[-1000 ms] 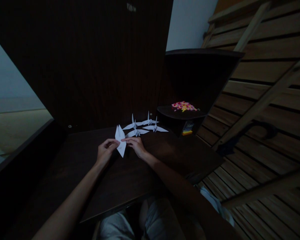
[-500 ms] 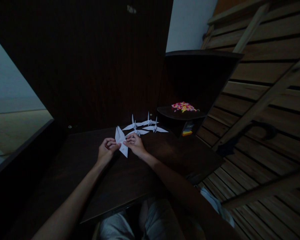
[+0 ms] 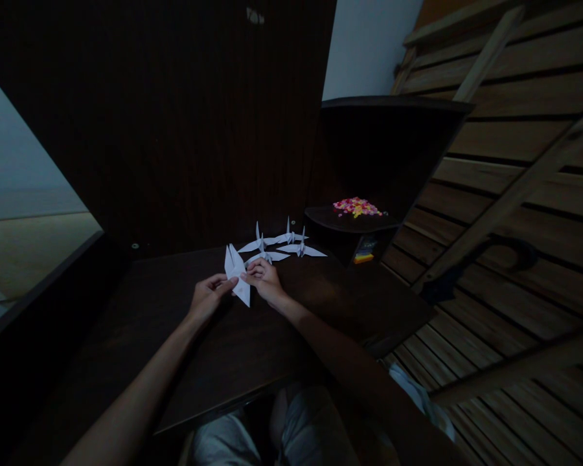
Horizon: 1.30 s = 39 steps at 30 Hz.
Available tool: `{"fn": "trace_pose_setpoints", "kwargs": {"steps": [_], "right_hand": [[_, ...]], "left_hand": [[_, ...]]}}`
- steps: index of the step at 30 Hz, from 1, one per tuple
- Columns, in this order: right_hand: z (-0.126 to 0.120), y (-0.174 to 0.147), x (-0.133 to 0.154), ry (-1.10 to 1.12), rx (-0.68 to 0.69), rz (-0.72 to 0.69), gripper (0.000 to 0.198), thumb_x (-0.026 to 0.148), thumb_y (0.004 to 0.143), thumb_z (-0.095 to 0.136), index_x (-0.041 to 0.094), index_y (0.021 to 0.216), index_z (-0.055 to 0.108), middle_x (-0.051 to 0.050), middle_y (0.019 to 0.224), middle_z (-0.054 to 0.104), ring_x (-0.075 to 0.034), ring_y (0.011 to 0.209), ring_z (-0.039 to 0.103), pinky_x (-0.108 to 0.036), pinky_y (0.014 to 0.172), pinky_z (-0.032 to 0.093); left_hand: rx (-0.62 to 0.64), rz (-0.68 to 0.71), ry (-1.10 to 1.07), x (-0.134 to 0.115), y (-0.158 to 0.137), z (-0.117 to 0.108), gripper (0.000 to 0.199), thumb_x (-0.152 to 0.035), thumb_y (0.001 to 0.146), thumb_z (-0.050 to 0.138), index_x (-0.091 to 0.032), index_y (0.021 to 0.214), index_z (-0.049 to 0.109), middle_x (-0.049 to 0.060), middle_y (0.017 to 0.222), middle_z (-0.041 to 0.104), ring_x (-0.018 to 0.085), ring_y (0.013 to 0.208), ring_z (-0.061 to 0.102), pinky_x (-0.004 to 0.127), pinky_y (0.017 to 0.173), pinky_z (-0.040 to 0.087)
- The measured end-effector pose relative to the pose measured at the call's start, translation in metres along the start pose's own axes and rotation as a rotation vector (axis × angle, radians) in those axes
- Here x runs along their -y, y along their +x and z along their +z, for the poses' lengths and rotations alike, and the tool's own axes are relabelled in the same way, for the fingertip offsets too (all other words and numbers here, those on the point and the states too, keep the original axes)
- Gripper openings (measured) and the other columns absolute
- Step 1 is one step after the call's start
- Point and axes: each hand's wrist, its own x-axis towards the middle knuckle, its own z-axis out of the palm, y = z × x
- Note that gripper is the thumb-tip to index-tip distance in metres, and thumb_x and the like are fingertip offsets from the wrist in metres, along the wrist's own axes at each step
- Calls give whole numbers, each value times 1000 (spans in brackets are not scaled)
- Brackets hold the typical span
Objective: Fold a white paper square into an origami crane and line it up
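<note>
Between my two hands is a white folded paper (image 3: pixel 234 261), diamond-shaped, with a split upper point and a single lower point. My left hand (image 3: pixel 210 294) pinches its left edge, thumb on the near face. From the other side, my right hand (image 3: pixel 266 282) grips the right edge with the thumb near the middle; its fingers behind the sheet are partly hidden. Just beyond my right hand stand several white paper cranes (image 3: pixel 301 249) with wings spread, one partly covered by that hand.
The dark wooden desk (image 3: pixel 140 323) has a tall back panel (image 3: pixel 175 129). At the right, a small corner shelf (image 3: pixel 320 219) bears a heap of pink and yellow bits (image 3: pixel 358 207). Below it is a small box (image 3: pixel 364 249). A slatted wooden frame (image 3: pixel 505 194) rises farther right.
The folded paper and my left hand have shifted very slightly to the right. Both hands keep their hold, and the cranes have stayed in place.
</note>
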Motion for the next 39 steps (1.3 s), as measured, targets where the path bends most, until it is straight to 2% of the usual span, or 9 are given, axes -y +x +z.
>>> {"fn": "trace_pose_setpoints", "kwargs": {"steps": [6,14,18,28,33,39], "right_hand": [[1,0,0,46,28,42,36,32,52,79,20,72,52,4,64,57,-13,61,57,-26,63,46],[1,2,-4,58,16,93,39,33,51,80,18,80,59,2,67,61,-14,64,60,-28,68,47],[0,3,-8,53,20,115,39,36,49,81,17,77,63,0,69,63,-14,65,61,-29,69,48],[-1,3,-4,2,28,32,33,36,50,81,17,70,63,0,66,63,-14,62,60,-28,64,49],[-2,3,-3,-18,39,5,32,36,51,81,17,70,64,0,65,62,-13,62,59,-27,63,49],[-4,5,-6,-20,80,42,36,35,47,82,17,73,65,0,67,63,-13,64,59,-28,66,50]], "left_hand": [[22,69,19,2,2,-2,31,-46,58,78,-16,61,68,2,57,65,16,57,58,25,58,44],[-6,92,24,3,2,-2,29,-45,62,76,-17,62,68,2,56,63,15,54,56,25,55,43],[-18,92,29,2,1,-2,29,-45,61,76,-17,63,68,1,56,63,15,54,56,25,54,43],[-20,109,55,0,0,-1,32,-48,62,74,-17,61,68,1,55,63,14,53,56,23,54,42],[-3,84,86,-3,-3,0,32,-47,59,77,-16,66,69,1,61,65,15,57,56,23,54,41],[-8,104,127,-4,-4,0,32,-47,60,75,-16,58,66,1,55,61,14,53,52,23,51,39]]}}
